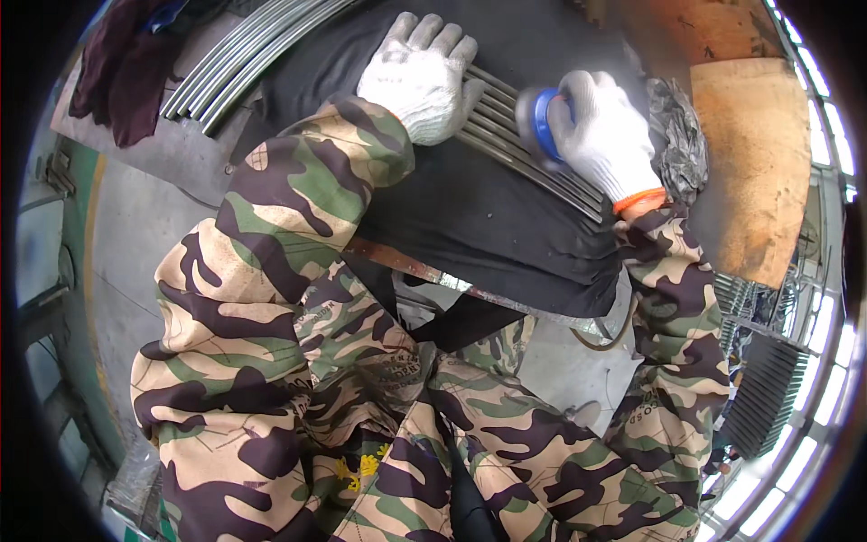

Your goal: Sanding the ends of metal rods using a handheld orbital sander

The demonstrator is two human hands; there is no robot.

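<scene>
Rods, thin and steely, lie bundled side by side across a black cloth draped over the bench, and that padding looks meant to stop them sliding. The left hand, in a white knitted glove, presses flat on the bundle with fingers spread, seemingly to pin it down. The right hand, gloved the same with an orange cuff, wraps tightly around a blue-collared power tool whose grey head is blurred against the rods, likely spinning. Camouflage sleeves frame it all. Beyond the cloth sits a crumpled grey rag, a rusty orange sheet, and more shiny tubes stacked at upper left.
</scene>
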